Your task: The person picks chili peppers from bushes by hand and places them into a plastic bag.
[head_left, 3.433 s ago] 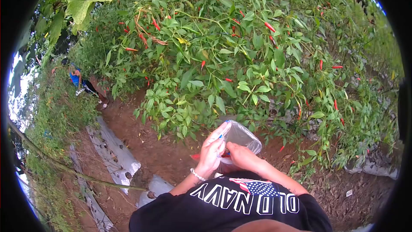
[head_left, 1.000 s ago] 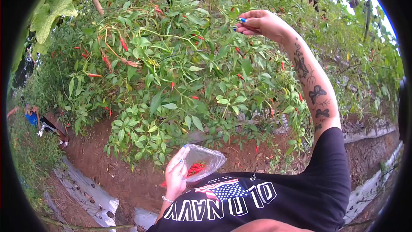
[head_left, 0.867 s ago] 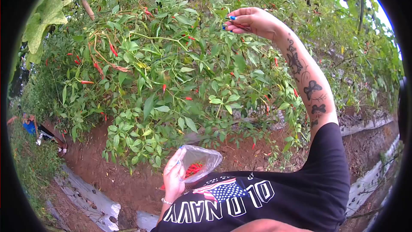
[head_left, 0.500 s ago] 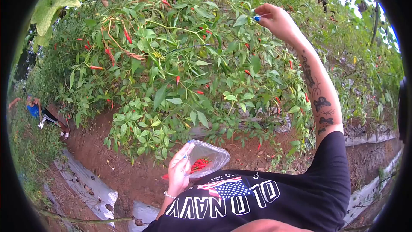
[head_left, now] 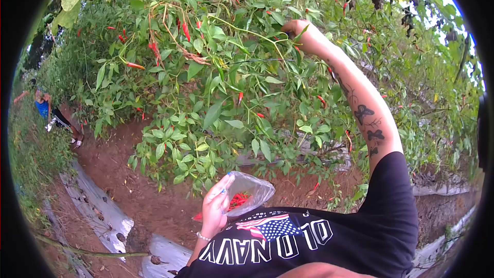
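My left hand (head_left: 215,207), low in the view in front of my shirt, is closed on the edge of a clear plastic bag (head_left: 260,191). Red chili peppers (head_left: 238,200) lie inside the bag. Up among the leaves of the chili plant (head_left: 221,113), my right hand (head_left: 300,35) is bent down with its fingers curled in. Foliage and the hand itself hide the fingertips, so what they grip cannot be made out. Ripe red chilies hang around, such as a red chili (head_left: 186,31) left of this hand.
Brown soil (head_left: 123,162) runs below the plants, with strips of silver plastic sheeting (head_left: 98,211) at the lower left. A thin stick (head_left: 92,252) crosses there. Another person (head_left: 46,108) in a blue top is at the far left. A dried stem (head_left: 175,41) droops among the leaves.
My right hand has moved down and left into the leaves, its fingers now curled. The plants have shifted right and slightly up in view. My left hand still holds the bag.
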`<state>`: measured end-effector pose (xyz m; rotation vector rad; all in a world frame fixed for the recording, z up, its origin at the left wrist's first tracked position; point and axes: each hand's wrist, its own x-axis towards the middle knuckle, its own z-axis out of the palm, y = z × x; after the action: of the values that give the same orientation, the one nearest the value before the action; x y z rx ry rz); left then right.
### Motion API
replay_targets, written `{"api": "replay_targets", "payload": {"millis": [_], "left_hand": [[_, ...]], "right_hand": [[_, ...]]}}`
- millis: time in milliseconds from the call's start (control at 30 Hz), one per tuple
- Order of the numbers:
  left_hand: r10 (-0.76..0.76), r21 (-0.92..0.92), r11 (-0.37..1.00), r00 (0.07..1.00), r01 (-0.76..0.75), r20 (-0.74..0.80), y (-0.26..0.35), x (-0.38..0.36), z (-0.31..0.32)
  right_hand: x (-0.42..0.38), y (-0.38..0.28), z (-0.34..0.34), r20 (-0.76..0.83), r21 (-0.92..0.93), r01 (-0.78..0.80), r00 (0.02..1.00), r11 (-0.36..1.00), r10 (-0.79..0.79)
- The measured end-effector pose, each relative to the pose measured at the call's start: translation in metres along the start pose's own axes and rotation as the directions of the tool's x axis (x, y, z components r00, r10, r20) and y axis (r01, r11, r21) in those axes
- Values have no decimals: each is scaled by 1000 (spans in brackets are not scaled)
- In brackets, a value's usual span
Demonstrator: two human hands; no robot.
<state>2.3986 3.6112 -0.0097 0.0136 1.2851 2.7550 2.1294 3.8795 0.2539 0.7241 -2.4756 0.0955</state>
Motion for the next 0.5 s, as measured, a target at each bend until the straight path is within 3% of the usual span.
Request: {"api": "replay_targets", "payload": {"millis": [33, 67, 200, 367, 467, 500], "left_hand": [[-3, -12, 1000, 1000, 3, -16, 1, 1, -2], [-1, -19, 1000, 1000, 1, -18, 1, 2, -5], [10, -24, 1000, 1000, -10, -6, 2, 5, -12], [4, -47, 999, 1000, -4, -3, 1, 9, -18], [-6, -30, 1000, 999, 7, 39, 3, 12, -21], [-3, -41, 999, 999, 5, 37, 2, 13, -20]], "right_hand": [[3, -7, -1, -24, 138, 17, 1000, 990, -14], [10, -7, 2, 0, 57, -2, 1000, 998, 2], [17, -13, 2, 11, 81, 130, 991, 988, -132], [33, -14, 5, -135, -93, 396, 904, 914, -405], [39, -31, -2, 191, -101, 100, 978, 990, -79], [41, -30, -1, 193, -102, 109, 977, 989, -88]]}}
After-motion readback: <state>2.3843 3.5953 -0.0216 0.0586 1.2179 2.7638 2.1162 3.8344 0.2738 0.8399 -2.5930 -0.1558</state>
